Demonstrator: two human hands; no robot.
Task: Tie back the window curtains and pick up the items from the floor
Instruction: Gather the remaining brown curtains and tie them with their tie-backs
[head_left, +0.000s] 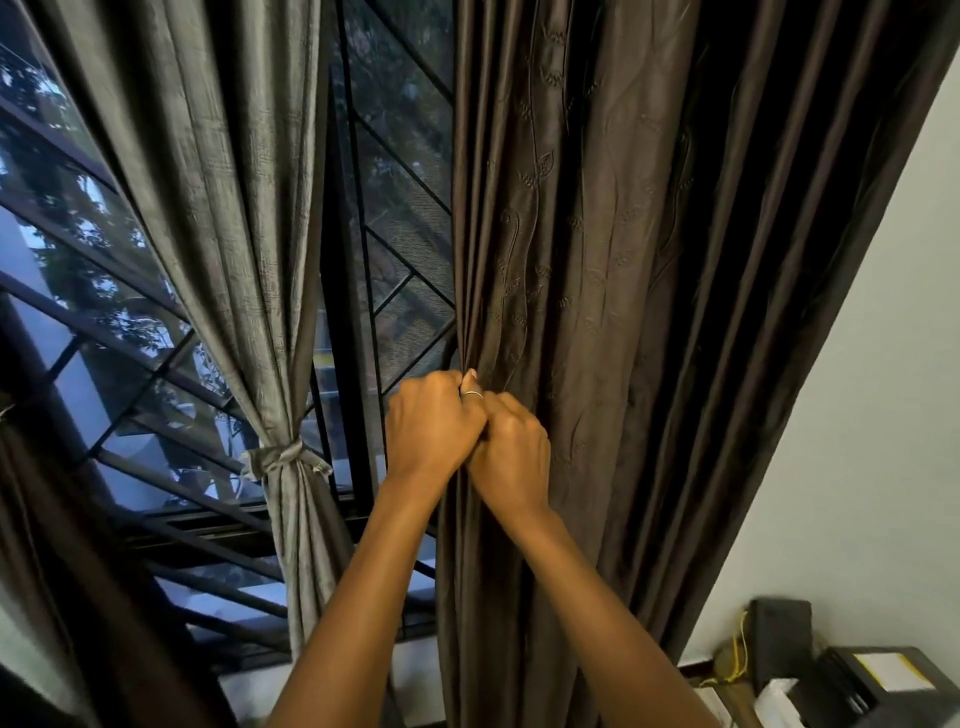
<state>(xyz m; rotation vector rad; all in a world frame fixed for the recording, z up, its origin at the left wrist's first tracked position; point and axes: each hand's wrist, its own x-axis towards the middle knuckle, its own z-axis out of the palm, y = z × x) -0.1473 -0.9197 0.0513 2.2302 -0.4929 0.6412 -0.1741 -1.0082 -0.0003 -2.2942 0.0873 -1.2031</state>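
A dark brown embroidered curtain (597, 249) hangs loose on the right of the window. My left hand (428, 423) and my right hand (511, 447) sit side by side at its left edge, fingers curled round the gathered folds. A ring shows on one finger between them. To the left, a grey curtain (228, 171) is gathered and held by a knotted grey tie-back (283, 457). The floor is not in view.
Black window bars (384, 249) and a mesh screen stand behind the curtains. A white wall (883, 389) runs on the right. At the bottom right are a black box (782, 639), a yellow cord (740, 654) and a dark device with a white label (883, 675).
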